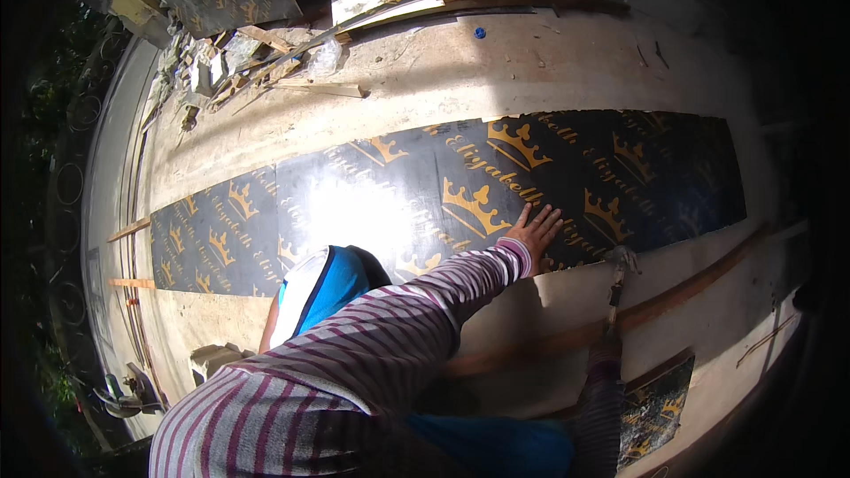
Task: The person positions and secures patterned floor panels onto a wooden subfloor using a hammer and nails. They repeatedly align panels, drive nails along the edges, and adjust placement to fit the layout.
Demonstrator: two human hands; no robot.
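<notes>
A long black film-faced plywood panel (460, 150) printed with gold crowns lies flat on the floor in front of me. My left hand (534, 235) rests on it near its close edge, palm down with fingers spread. To the right, in shadow, my right hand (608, 347) grips a hammer (614, 296) by its handle. The hammer head is at the panel's near edge; whether it touches cannot be made out. Strong sun glare washes out part of the panel's left half.
A long wooden strip (673, 305) lies on the near side of the panel. Below it is a smaller printed board piece (655, 412). Wood scraps and rubble (221, 71) pile up at the far left. A blue round object (480, 33) sits on the floor beyond.
</notes>
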